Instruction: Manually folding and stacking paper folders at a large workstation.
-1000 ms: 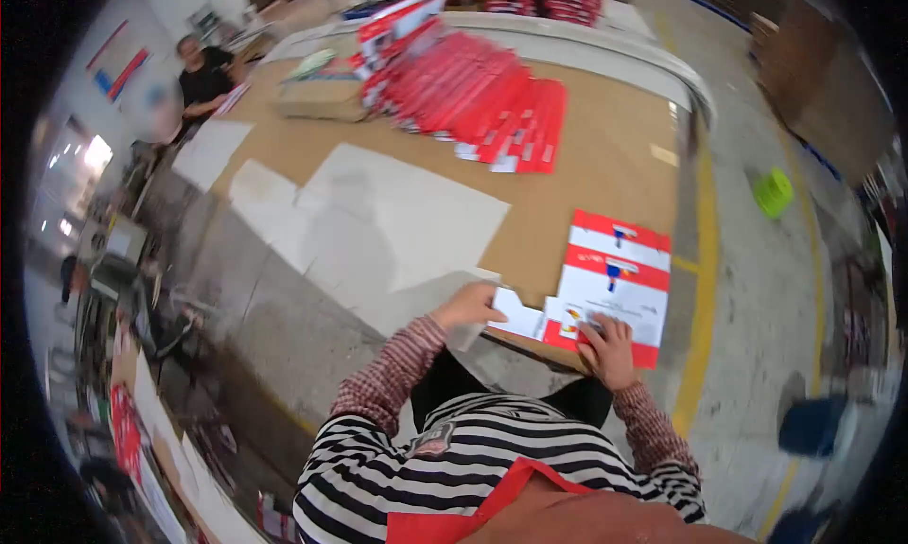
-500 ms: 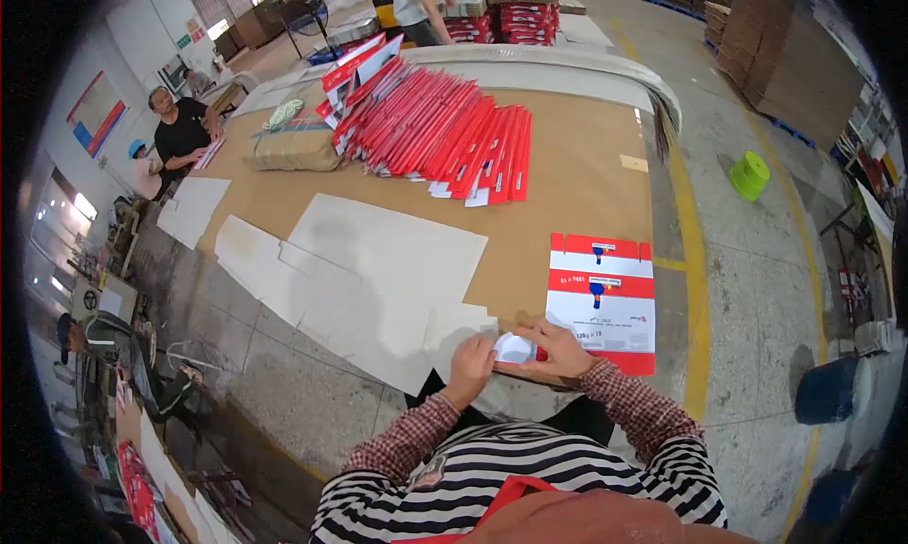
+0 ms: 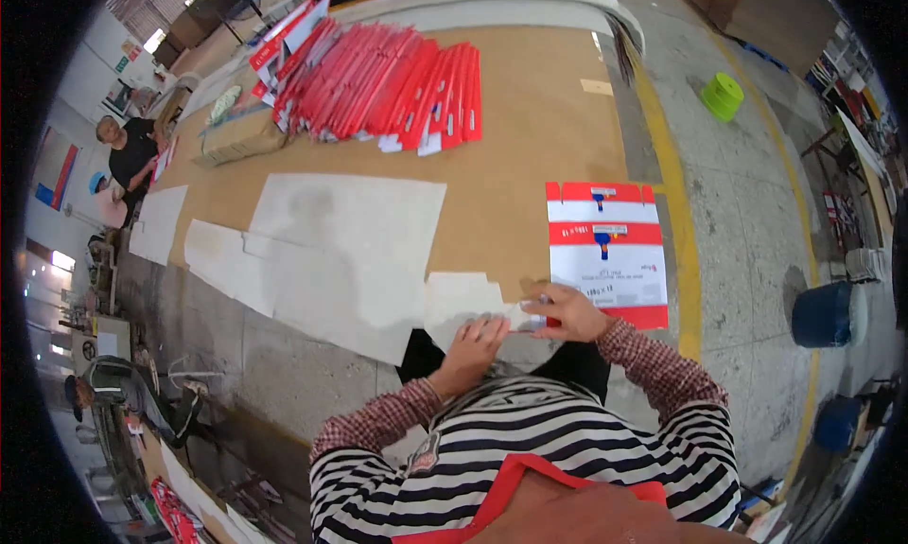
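My right hand [image 3: 570, 313] pinches a small white piece with a bit of red [image 3: 523, 314] at the near edge of the brown cardboard surface [image 3: 530, 137]. My left hand [image 3: 476, 341] lies against the same piece from the left, fingers spread over it. Just beyond my right hand a flat red-and-white carton blank [image 3: 605, 251] lies face up. Large white sheets [image 3: 350, 251] cover the surface to the left of my hands.
A fanned row of red cartons [image 3: 388, 90] and a brown box [image 3: 241, 137] lie at the far side. A green roll [image 3: 723, 96] and a blue bucket [image 3: 822, 313] stand on the concrete floor at right. One person [image 3: 130, 152] sits far left, another [image 3: 123, 390] lower left.
My right hand left the red-and-white carton and came together with my left hand over the small white piece in front of me. The view shifted closer over the surface.
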Demonstrator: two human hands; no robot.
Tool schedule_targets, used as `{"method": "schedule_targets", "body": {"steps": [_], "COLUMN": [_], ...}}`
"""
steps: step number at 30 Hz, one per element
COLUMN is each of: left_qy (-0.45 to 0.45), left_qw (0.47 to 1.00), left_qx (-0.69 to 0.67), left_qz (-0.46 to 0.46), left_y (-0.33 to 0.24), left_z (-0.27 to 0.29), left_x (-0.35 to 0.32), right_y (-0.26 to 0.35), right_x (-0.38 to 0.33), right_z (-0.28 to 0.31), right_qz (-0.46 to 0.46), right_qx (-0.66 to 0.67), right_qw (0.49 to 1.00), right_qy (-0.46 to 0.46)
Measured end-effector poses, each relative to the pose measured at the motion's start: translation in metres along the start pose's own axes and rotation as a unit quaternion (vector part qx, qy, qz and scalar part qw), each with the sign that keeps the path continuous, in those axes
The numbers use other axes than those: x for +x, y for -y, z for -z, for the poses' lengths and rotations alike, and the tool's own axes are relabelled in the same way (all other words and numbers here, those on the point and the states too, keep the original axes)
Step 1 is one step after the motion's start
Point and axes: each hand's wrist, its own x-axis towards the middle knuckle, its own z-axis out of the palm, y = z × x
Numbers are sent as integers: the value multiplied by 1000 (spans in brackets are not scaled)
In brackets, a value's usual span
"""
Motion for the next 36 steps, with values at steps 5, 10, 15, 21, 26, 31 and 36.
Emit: {"method": "schedule_targets", "body": {"steps": [5,10,15,21,26,31,36], "left_qy": [12,-102,-301,-379,-385,-382,-351], "left_qw": [992,970,889,752,363,344,311], "left_qx": [-73,-220,-180,-263,-681,-742,-785], "left_qz": [-100,15,294,471,506,430,406], "left_y": [34,60,37,-21,-27,2,10], "left_z": [36,30,15,12,10,-24,-27], "left_x": [-5,-19,4,-8,-6,-22,-18], "right_y": [-8,-3,-1,-1,-6,-10,1], "right_x": [-11,9,6,2,-1,9,6], "right_z": [1,15,5,10,6,1,11], "right_qz": [-21,-6,9,-27,-6,42,9], "right_qx": [22,9,29,42,58,25,34], "right_qw": [999,998,998,998,998,999,999], "right_qy": [42,57,48,47,-9,-25,-8]}}
